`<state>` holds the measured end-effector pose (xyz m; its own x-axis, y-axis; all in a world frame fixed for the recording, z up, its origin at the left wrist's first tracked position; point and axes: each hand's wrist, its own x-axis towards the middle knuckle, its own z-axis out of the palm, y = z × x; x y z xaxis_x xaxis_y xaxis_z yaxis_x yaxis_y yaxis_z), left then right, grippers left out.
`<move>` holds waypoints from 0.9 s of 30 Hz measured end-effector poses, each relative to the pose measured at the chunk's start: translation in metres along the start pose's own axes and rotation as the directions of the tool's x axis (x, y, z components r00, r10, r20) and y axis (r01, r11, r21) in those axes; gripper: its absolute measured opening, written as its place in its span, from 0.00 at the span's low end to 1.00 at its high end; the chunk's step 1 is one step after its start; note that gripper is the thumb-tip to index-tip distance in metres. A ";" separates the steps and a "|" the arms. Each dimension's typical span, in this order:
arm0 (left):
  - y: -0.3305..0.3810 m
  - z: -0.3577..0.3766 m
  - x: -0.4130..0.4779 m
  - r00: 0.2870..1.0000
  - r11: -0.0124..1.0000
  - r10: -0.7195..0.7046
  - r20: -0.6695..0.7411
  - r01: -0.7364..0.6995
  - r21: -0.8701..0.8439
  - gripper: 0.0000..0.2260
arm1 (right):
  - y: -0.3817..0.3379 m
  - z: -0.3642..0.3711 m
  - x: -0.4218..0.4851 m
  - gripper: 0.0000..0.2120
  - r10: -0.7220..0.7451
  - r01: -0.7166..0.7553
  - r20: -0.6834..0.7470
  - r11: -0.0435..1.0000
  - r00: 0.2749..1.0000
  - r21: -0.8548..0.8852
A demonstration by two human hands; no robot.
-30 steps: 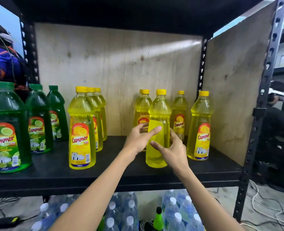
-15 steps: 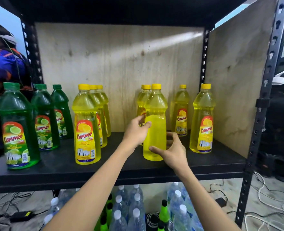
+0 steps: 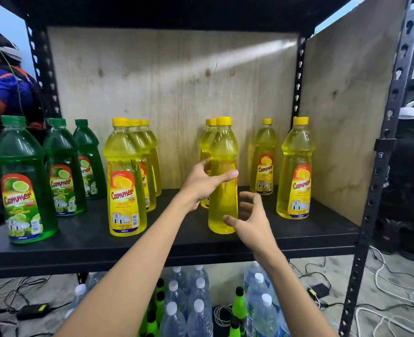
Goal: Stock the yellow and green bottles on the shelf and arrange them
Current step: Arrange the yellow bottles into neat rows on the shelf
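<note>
The yellow bottle (image 3: 223, 152) that I am handling stands upright on the black shelf (image 3: 176, 242), its label turned away from me. My left hand (image 3: 202, 184) grips its middle, thumb across the front. My right hand (image 3: 252, 216) is low at its right side with fingers spread, only the thumb tip touching it. A second yellow bottle (image 3: 207, 142) stands right behind it. A row of three yellow bottles (image 3: 125, 181) is to the left and two yellow bottles (image 3: 295, 171) to the right. Three green bottles (image 3: 23, 181) line the far left.
Plywood panels close the back (image 3: 176, 93) and right side (image 3: 342, 117) of the shelf. Black metal posts (image 3: 381, 166) frame it. Below stand clear water bottles (image 3: 196, 305) and green bottles with black caps. Cables cover the floor. A person is at each side.
The held yellow bottle has slid back in line with the one behind it. My right hand has loosened from its base and spread its fingers. My left hand still grips it.
</note>
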<state>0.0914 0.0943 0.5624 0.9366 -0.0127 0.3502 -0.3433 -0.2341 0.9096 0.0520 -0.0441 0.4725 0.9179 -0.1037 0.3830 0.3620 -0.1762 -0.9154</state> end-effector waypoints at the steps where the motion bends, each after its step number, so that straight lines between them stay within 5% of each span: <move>1: -0.001 0.001 0.000 1.000 0.999 -0.006 0.030 0.008 -0.046 0.39 | -0.002 -0.008 0.007 0.36 0.034 -0.036 0.065 0.999 0.997 0.029; 6: -0.010 -0.007 0.005 0.977 0.968 0.008 0.214 0.047 -0.248 0.51 | -0.004 -0.030 0.040 0.48 0.146 -0.148 0.385 0.989 0.911 -0.023; 10: -0.010 -0.021 0.004 0.955 0.974 0.001 0.296 0.066 -0.216 0.47 | -0.004 -0.019 0.034 0.48 0.120 -0.090 0.246 0.987 0.962 -0.131; 16: -0.019 -0.031 -0.011 0.990 0.997 -0.014 0.143 0.004 0.071 0.39 | -0.004 0.019 0.017 0.47 -0.034 0.022 -0.029 0.934 0.999 -0.356; 21: -0.018 -0.043 -0.011 0.980 0.994 -0.033 0.197 0.012 0.105 0.52 | 0.006 0.011 0.021 0.51 -0.001 0.027 0.069 0.927 0.998 -0.374; 27: -0.018 -0.047 -0.014 0.962 0.997 -0.077 0.261 0.072 0.026 0.39 | 0.013 0.004 0.024 0.51 0.060 -0.009 0.118 0.919 0.991 -0.394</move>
<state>0.0816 0.1444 0.5514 0.9460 -0.2477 0.2091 -0.2726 -0.2592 0.9265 0.0800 -0.0455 0.4691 0.9506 0.0018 0.3105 0.2610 -0.5463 -0.7959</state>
